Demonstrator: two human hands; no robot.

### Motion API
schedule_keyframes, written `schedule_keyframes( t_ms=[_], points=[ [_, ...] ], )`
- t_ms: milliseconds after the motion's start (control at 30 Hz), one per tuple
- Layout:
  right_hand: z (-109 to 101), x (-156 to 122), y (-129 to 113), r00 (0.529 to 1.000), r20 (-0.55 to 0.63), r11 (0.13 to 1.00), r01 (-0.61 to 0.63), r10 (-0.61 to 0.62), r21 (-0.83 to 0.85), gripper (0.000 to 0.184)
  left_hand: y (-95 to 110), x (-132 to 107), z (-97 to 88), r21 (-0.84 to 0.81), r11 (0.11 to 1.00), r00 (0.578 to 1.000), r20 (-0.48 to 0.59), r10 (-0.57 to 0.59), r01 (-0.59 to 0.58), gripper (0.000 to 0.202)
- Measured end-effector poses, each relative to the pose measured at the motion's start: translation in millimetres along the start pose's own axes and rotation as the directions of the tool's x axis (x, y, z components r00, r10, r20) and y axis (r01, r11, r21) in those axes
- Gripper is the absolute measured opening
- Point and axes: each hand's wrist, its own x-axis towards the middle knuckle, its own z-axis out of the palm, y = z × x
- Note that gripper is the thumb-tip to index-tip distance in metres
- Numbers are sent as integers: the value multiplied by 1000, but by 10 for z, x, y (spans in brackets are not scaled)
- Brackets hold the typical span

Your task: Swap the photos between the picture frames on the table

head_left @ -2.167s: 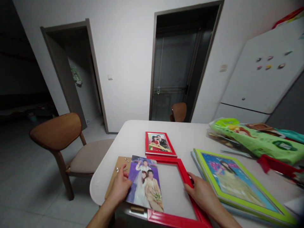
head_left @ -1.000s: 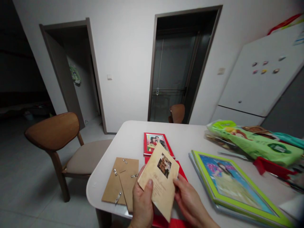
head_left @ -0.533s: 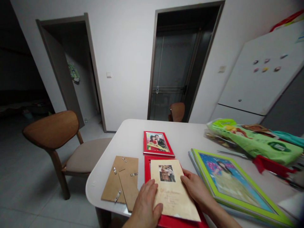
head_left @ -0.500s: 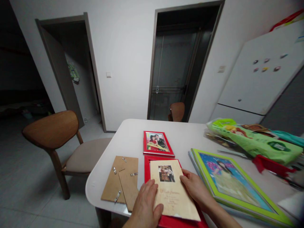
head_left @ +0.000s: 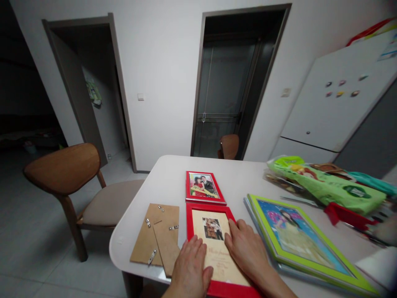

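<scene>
Pressing our left hand (head_left: 190,265) and right hand (head_left: 245,252) flat, neither grasping, on a cream photo card (head_left: 214,248) inside a red picture frame (head_left: 189,227); they hide its lower edges, its small print unreadable, just beside a cardboard frame back (head_left: 155,234).

The 2 hands are bare: the left hand (head_left: 190,265) and the right hand (head_left: 245,254) have broad backs and blunt, short-nailed fingers, and the right forearm (head_left: 276,287) is bare too, running off the lower edge.
</scene>
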Motion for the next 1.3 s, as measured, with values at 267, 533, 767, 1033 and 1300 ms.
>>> schedule_keyframes(
  t_ms=[267,533,767,1033,1300],
  points=[
    [-200,-82,-429,986,23,929,149,-167,339,38,-559,-406,-615,151,960,970,33,-242,235,74],
    [-197,-231,-1435,916,111,785,262,-385,561,50,-1010,-692,-796,242,930,959,-19,-282,278,68],
    [-470,-220,-1038,926,-18,646,276,-377,712,57,-845,-572,-792,228,973,986,-167,0,39,57],
    [-314,-453,57,961,162,804,89,-225,588,45,-16,-114,-242,196,977,994,84,72,-88,62],
    [-98,-462,186,971,141,846,89,-190,526,43,-11,40,-39,102,994,997,69,38,-45,41]
  ],
)
